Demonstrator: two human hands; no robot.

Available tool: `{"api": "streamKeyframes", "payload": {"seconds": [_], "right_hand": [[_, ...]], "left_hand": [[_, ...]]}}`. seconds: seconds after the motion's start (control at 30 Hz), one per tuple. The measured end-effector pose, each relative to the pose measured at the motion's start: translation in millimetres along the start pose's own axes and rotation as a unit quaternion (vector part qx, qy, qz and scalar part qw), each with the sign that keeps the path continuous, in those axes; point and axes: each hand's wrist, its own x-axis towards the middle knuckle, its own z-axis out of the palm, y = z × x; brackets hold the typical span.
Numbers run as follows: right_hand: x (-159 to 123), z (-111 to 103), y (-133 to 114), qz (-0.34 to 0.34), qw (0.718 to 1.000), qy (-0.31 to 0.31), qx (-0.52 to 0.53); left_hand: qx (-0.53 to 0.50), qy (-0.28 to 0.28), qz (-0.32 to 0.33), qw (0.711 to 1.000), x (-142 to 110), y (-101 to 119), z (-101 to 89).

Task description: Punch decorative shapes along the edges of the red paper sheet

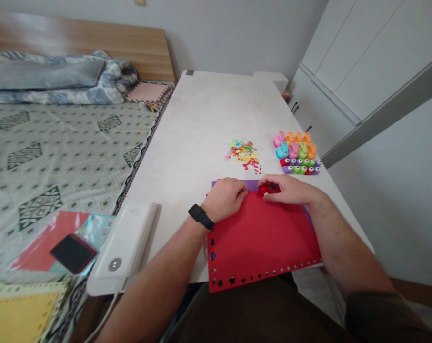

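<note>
A red sheet (262, 238) with small shaped holes along its near and left edges lies in front of me, overhanging the table's front edge. Part of a purple sheet (252, 184) shows beneath its far side. My left hand (227, 194), with a black watch on its wrist, is closed at the red sheet's far edge; its fingertips are partly hidden. Between the thumb and fingers of my right hand (287, 189) is a small red craft punch (263, 190), at the same far edge. Just beyond the hands lies a pile of colourful paper cut-outs (242, 151).
Rows of coloured craft punches (297, 152) stand at the right table edge. A white power strip-like device (128, 238) with a cable lies at the left. On the bed beside the table are a phone (73, 253), packaged sheets (55, 238) and yellow punched sheets (21, 312).
</note>
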Motion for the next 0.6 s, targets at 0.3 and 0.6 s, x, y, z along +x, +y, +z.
{"api": "streamKeyframes", "payload": {"seconds": [0.3,0.6], "right_hand": [[0.9,0.5,-0.5,0.03,1.0,-0.002,-0.008],[0.5,0.6,-1.9,0.022,1.0,0.001,-0.008]], "left_hand": [[-0.005,0.004,0.008,1.0,-0.1,0.2,0.2],[-0.001,0.008,0.008,1.0,0.0,0.1,0.3]]}}
